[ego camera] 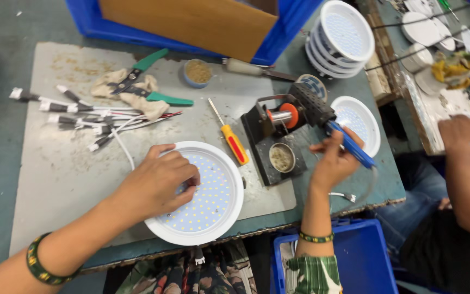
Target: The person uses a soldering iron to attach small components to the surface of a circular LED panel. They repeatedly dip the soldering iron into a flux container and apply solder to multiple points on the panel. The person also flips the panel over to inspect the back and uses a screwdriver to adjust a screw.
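The left hand (161,182) lies flat on a round white LED downlight panel (202,196), fingers spread and pressing on the dotted LED board, not closed around anything. The panel rests face up at the near edge of the table (6,179), on a worn grey mat (55,174). The right hand (333,160) is clenched around the blue handle of a soldering iron (349,144), whose tip end sits at the black iron stand (276,133) with its orange spool and small tin of cleaning wool.

Handling judgement: the panel looks light and rigid, with a smooth plastic rim that could slide on the mat; the LED face appears fragile, so the rim is the sounder place to take hold. The iron is presumably hot at the tip and is properly held by its handle only.

Surroundings: a yellow-handled screwdriver (232,140) lies between panel and stand. Green-handled cutters (150,81) rest on a rag, beside a bundle of wired connectors (77,114) and a small cup of flux (197,72). Finished panels are stacked (341,38) at the far right, one more (357,122) lying just beyond the iron. Blue crates stand behind the table and below its near edge. The mat is stained and gritty. A co-worker's arm (466,169) works at an adjoining bench.
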